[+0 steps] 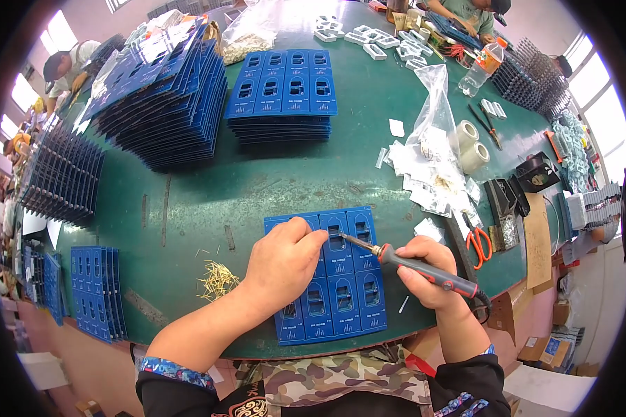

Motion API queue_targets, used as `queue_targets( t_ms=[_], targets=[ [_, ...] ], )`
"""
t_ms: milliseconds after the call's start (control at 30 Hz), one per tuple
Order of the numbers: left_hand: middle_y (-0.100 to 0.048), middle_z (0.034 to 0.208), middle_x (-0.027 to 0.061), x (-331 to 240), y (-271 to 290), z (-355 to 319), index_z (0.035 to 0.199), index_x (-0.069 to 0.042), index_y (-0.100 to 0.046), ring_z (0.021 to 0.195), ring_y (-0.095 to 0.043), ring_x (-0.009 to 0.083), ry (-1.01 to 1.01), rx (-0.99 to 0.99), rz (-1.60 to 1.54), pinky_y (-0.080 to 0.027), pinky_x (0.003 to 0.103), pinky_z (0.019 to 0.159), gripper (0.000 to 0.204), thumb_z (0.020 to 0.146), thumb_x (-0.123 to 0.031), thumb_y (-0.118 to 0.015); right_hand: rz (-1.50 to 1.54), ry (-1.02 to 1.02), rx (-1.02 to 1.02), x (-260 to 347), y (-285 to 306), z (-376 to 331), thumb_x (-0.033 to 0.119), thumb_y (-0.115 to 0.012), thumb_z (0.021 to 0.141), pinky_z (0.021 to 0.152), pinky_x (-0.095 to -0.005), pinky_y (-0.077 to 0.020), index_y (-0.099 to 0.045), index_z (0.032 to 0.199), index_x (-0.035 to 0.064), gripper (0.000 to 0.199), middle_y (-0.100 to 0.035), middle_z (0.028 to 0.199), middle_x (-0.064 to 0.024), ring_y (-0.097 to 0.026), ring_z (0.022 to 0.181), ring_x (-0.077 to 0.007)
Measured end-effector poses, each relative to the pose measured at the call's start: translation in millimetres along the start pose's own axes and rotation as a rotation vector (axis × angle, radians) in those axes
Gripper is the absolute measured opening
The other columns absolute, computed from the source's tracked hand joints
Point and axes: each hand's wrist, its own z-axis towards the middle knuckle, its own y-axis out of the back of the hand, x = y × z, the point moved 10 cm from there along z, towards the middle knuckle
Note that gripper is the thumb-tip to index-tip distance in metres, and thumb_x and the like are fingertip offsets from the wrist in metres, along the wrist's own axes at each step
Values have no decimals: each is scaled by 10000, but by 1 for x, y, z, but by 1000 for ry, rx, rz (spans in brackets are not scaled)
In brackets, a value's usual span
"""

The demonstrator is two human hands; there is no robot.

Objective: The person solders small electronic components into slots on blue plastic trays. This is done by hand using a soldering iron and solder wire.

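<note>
A blue circuit board panel (344, 292) with several cut-out cells lies flat on the green table (257, 181) right in front of me. My left hand (285, 260) rests on the panel's upper left part, fingertips pressed near a cell in the top row. My right hand (428, 274) grips a soldering iron (403, 263) with a red and black handle. Its metal tip touches the panel in the top row, just beside my left fingertips.
Stacks of blue panels (285, 94) and a fanned pile (163, 104) stand further back; more panels (97, 292) sit at left. Clipped metal leads (219, 281) lie by my left wrist. Plastic bags (431, 139), tape rolls (473, 149), red scissors (478, 243) at right. Other people work at the far edges.
</note>
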Motion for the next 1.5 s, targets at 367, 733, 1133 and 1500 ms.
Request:
queue_targets(
  t_ms=[367,733,1133,1500],
  targets=[
    [-590,801,78,-1,-1,0,952,-50,-671,722,-616,273,-1,9,9,-513,377,605,164,790,-24,-683,11,21,11,2,-1,1,80,-702,773,588,-313,-455,-650,940,-8,196,-641,770,-121,-598,649,-217],
    [-587,797,76,-1,0,0,954,-47,-672,721,-612,269,-4,13,-1,-509,376,604,166,790,-22,-682,12,1,1,1,-1,0,77,-705,766,586,-308,-456,-658,946,-5,203,-636,761,-114,-599,643,-213],
    [-584,787,82,-3,-1,0,941,-44,-673,716,-610,273,-13,15,20,-508,376,603,158,785,-17,-684,-18,37,31,5,-4,1,72,-707,768,585,-311,-459,-653,949,-6,204,-638,773,-119,-602,648,-214],
    [-578,791,78,-15,-1,-7,962,-50,-667,703,-601,274,-64,40,-21,-502,375,583,181,784,-27,-691,71,15,-30,-3,10,-16,62,-697,763,584,-304,-437,-641,968,-16,227,-624,777,-116,-575,641,-197]
  ],
)
